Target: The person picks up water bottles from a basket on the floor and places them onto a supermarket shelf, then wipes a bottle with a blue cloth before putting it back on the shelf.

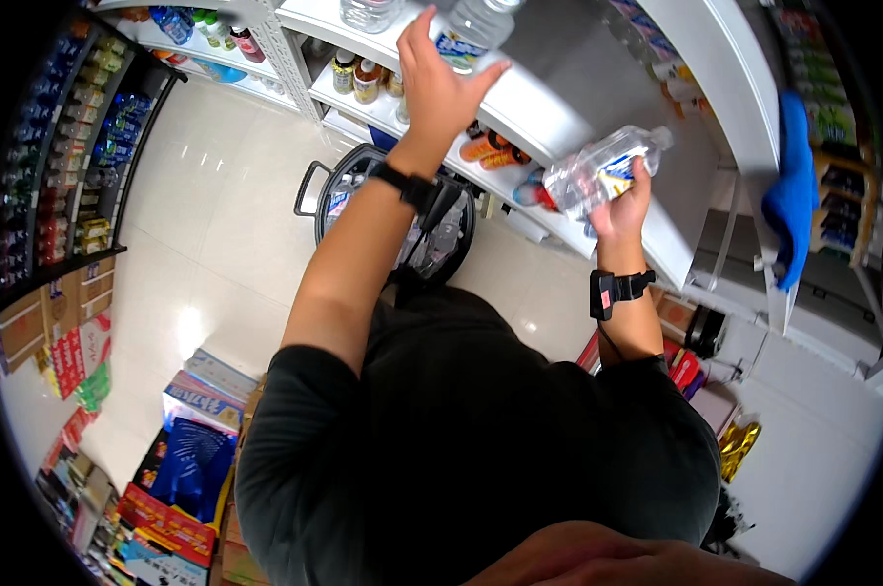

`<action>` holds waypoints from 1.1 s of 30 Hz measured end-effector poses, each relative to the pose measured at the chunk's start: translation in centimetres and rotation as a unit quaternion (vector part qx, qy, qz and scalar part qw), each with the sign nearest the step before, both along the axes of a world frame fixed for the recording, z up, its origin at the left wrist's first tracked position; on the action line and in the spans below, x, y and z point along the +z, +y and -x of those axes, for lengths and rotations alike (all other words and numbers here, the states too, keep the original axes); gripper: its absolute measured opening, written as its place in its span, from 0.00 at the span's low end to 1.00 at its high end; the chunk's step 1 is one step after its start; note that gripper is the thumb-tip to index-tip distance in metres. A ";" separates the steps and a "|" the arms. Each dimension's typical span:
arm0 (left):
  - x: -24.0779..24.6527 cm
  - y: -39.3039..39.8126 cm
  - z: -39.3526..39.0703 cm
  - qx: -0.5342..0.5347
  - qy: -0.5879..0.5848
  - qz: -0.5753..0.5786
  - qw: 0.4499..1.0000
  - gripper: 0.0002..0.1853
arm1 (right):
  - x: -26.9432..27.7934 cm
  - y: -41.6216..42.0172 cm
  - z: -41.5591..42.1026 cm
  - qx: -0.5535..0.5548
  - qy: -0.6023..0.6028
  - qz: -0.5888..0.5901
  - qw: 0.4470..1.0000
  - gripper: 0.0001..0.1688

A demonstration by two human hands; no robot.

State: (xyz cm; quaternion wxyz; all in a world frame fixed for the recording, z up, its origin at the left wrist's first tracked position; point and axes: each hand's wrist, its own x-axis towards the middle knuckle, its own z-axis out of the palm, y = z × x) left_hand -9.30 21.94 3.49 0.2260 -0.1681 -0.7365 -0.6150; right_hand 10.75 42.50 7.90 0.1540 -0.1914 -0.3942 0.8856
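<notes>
My left hand (441,84) is raised at the white shelf's edge, fingers spread, beside a large clear plastic bottle (478,33) with a blue and green label; whether it touches the bottle cannot be told. Another clear bottle (372,11) stands to its left. My right hand (624,198) grips a clear plastic bottle (584,179) with a blue and yellow label, tilted over the front of the shelf (661,245). On the floor below my left forearm, a black tub (470,253) holds several clear plastic bottles (445,238), partly hidden by the arm.
Lower shelf levels hold small bottles (366,80) and orange cans (485,146). A blue cloth (793,190) hangs at the right. A drinks rack (75,146) stands at the far left, with cardboard boxes (60,300) below it. More cartons (170,520) lie at the lower left.
</notes>
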 end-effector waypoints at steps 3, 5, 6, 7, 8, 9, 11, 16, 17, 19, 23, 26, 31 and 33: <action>-0.2 1.5 0.6 0.020 -0.010 0.067 0.998 0.50 | -0.7 -2.1 -5.1 0.031 -0.029 0.074 0.996 0.28; 0.2 1.8 0.6 0.004 0.044 -0.019 0.999 0.31 | -1.8 -2.5 -8.6 0.058 -0.043 0.063 0.995 0.27; -0.3 0.4 1.1 -0.013 -0.014 0.014 1.000 0.31 | -2.1 -3.1 -9.5 0.065 -0.056 0.067 0.994 0.27; -0.1 -0.7 0.3 -0.046 -0.081 0.045 0.995 0.31 | -2.4 -3.8 -11.4 0.054 -0.079 0.068 0.993 0.27; 0.5 -1.9 -0.7 -0.097 -0.126 -0.036 0.987 0.30 | -2.7 -4.5 -13.0 0.040 -0.109 0.046 0.992 0.27; -0.1 -3.2 -0.4 -0.064 -0.102 0.010 0.993 0.31 | -2.6 -5.5 -13.9 0.036 -0.121 0.047 0.991 0.25; -0.5 -7.1 -1.7 -0.121 -0.081 -0.022 0.989 0.33 | -3.3 -7.0 -17.2 0.006 -0.150 0.039 0.988 0.25; -7.5 -21.4 -5.8 -0.260 -0.344 -0.223 0.874 0.26 | -6.2 -12.4 -23.4 -0.054 -0.259 0.085 0.961 0.26; -8.9 -23.6 -6.3 -0.254 -0.396 -0.238 0.849 0.24 | -7.4 -13.6 -24.0 -0.061 -0.276 0.082 0.956 0.26; -12.6 -27.9 -7.5 -0.217 -0.497 -0.158 0.825 0.23 | -9.4 -15.6 -24.7 -0.069 -0.315 0.080 0.943 0.24; -21.2 -31.7 -10.3 -0.194 -0.593 -0.050 0.780 0.25 | -14.2 -18.0 -24.2 -0.069 -0.399 0.025 0.914 0.24; -24.6 -30.1 -11.9 -0.195 -0.617 0.056 0.760 0.28 | -17.3 -19.0 -22.5 -0.107 -0.427 0.006 0.898 0.29; -34.4 -27.5 -12.9 -0.218 -0.597 0.194 0.747 0.34 | -27.8 -18.5 -20.5 -0.171 -0.473 -0.003 0.864 0.37; -38.3 -26.7 -13.0 -0.206 -0.604 0.208 0.741 0.37 | -32.4 -18.2 -19.7 -0.194 -0.508 -0.002 0.839 0.43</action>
